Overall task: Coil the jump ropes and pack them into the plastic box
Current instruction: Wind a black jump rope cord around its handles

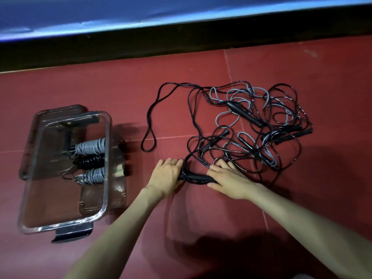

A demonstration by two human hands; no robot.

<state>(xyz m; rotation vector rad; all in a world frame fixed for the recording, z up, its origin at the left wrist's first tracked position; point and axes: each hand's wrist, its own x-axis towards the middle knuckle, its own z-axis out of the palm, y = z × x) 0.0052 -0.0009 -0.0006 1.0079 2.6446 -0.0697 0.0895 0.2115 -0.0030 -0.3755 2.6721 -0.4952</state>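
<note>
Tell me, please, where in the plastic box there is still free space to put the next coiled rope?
The near half of the plastic box is bare, from the nearest grey coil to the near rim. The far half is crowded: a grey coil, a black coil and that nearest grey coil lie side by side. Floor between box and left hand is also bare.

plastic box: 1, left | coiled ropes in box: 3 – grey, black, grey | loose rope tangle: 1, right, rope count unclear | hands: 2 – left hand, right hand
</note>
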